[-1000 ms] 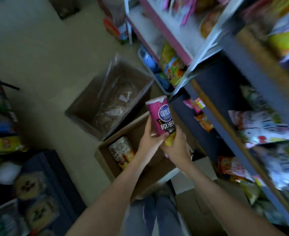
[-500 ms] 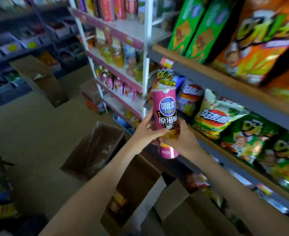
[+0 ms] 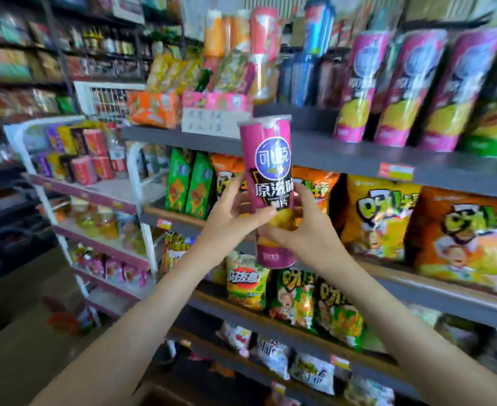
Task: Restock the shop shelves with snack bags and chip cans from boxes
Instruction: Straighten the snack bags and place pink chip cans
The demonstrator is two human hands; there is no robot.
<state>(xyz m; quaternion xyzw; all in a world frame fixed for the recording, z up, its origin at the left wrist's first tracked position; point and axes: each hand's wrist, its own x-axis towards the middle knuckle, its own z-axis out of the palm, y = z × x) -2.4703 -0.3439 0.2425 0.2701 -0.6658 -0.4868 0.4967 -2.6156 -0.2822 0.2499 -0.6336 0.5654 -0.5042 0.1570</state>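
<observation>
One lidded purple chip can (image 3: pixel 266 159), gripped by left hand (image 3: pixel 229 221) and right hand (image 3: pixel 308 238), matching cans (image 3: pixel 355 89) on shelf (image 3: pixel 343 153)

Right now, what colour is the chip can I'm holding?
The can is magenta with a blue round logo; head view.

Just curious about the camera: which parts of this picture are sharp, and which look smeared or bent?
Head view: the purple chip can, held in the left hand and right hand, reads fairly sharp; goods toward the edges smear, probably motion blur; the grey shelf slants and bows, a wide-angle effect; light looks even.
</observation>
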